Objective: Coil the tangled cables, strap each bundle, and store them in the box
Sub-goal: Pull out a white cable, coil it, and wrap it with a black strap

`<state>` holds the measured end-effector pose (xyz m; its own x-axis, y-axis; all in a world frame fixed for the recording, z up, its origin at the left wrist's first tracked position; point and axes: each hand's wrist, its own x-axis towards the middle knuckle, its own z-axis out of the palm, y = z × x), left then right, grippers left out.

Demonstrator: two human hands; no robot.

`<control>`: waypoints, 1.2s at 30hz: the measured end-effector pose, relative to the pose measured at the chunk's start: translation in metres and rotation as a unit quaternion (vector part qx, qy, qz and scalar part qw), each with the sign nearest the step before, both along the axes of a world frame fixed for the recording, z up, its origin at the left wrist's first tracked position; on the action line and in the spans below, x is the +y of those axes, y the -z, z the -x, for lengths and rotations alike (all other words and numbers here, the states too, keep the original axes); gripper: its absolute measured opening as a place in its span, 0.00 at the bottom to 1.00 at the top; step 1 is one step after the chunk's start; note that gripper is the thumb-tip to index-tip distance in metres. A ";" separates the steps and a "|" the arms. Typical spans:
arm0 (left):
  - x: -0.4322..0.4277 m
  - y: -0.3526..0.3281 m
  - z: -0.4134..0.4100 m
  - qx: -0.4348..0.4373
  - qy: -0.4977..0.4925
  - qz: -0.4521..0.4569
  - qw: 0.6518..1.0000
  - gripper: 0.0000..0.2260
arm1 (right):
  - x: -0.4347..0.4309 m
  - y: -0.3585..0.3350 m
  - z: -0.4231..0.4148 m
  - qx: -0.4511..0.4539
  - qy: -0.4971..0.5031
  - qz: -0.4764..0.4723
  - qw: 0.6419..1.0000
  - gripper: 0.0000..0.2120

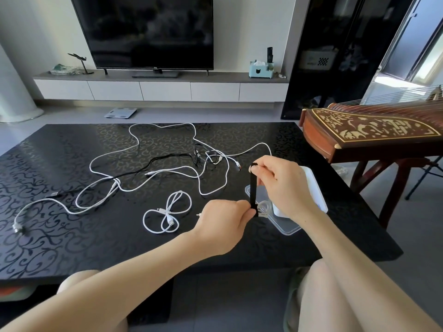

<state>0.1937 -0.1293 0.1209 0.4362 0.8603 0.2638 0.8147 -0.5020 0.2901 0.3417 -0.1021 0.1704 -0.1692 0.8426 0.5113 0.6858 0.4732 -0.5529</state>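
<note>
We are holding the black strap [253, 188] taut, its long axis running from our left hand [225, 224] up to our right hand [285, 185], with fingers pinching each end above the clear box [320, 195]. The looped white cable [167, 211] is lying on the tabletop [72, 236] just left of our left hand, which is the nearer one.

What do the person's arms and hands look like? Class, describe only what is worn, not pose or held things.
Both the left hand and the right hand are bare: no gloves, rings or watch show. The forearms are uncovered to the picture's edge, with no sleeves in view.
</note>
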 end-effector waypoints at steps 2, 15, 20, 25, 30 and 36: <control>0.004 -0.002 -0.002 -0.063 -0.048 0.080 0.994 0.15 | -0.009 -0.004 0.000 -0.026 -0.003 -0.045 0.999 0.10; 0.025 -0.013 0.000 -0.522 -0.155 0.411 0.731 0.18 | -0.037 0.055 -0.002 -0.084 -0.080 -0.205 0.972 0.05; 0.022 -0.024 0.001 -0.575 -0.081 0.461 0.671 0.19 | -0.028 0.068 -0.015 -0.160 -0.049 -0.249 0.954 0.12; 0.022 -0.031 0.008 -0.532 -0.029 0.428 0.730 0.18 | -0.022 0.069 -0.020 -0.164 -0.056 -0.275 0.946 0.09; 0.027 -0.034 0.017 -0.519 -0.014 0.368 0.771 0.16 | -0.027 0.061 -0.019 0.352 -0.088 0.164 0.917 0.11; 0.028 -0.038 0.018 -0.446 0.026 0.284 0.848 0.15 | -0.014 0.038 -0.006 0.449 -0.117 0.595 0.656 0.27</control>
